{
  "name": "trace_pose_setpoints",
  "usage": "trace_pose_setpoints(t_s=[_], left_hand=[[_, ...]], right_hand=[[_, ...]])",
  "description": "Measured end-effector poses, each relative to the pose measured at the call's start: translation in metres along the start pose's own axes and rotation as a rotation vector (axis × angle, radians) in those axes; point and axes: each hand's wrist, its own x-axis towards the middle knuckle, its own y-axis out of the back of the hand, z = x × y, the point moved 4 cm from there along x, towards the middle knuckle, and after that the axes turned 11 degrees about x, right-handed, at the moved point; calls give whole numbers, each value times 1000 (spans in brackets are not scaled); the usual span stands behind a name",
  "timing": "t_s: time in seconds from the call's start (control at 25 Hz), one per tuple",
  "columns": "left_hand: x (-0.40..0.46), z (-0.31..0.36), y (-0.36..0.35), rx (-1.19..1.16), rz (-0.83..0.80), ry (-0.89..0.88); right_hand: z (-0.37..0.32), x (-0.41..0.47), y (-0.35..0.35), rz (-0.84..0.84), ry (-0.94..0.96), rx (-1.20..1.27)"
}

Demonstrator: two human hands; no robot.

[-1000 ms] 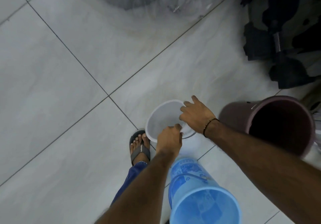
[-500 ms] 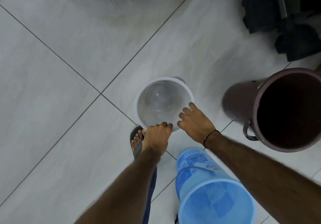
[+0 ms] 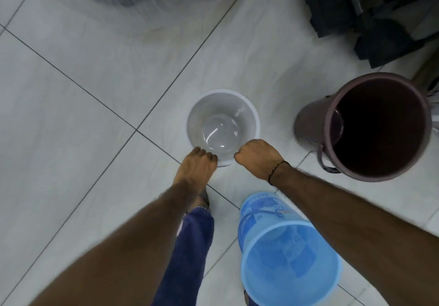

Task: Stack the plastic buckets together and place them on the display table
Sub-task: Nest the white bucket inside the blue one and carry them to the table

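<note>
Three buckets upright on tiled floor (image 3: 83, 139): maroon bucket (image 3: 308, 125) far right, blue bucket (image 3: 285, 267) near btm by the legs, small white bucket (image 3: 222, 125) centre. Left hand (image 3: 196, 165) & right hand (image 3: 257, 156), fingers curled, both gripping white bucket's near rim, hands apart.

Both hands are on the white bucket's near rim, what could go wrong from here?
1. Left hand and right hand both grip the white bucket's near rim only, so it may tip when lifted.
2. The blue bucket stands beside the person's leg and could get kicked over.
</note>
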Motion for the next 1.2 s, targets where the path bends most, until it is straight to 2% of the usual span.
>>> trace_pose_setpoints(t_s=[0.12,0.24,0.44,0.6,0.76,1.0,1.08,1.12,1.2], left_hand=[[-32,-1,30,-16,68,-69],[-89,22,102,51,136,-181],[-213,104,225,119,189,-194],[-297,196,266,105,190,-246],[-315,269,210,120,32,-273],[-243,316,91,86,-20,-243],[-221,319,63,77,-102,-255],[-212,320,45,81,-125,-254],[-201,316,37,-82,-117,-184]], right_hand=[[-15,-44,14,3,13,60],[-38,-136,46,35,-27,113],[-103,-321,91,140,-113,231],[-151,-430,57,73,-113,245],[-180,-460,-24,-12,-147,283],[-159,-383,-160,-52,-251,379],[-151,-360,-187,-62,-288,409],[-151,-349,-199,-53,-300,431],[-147,-341,-207,67,-362,535]])
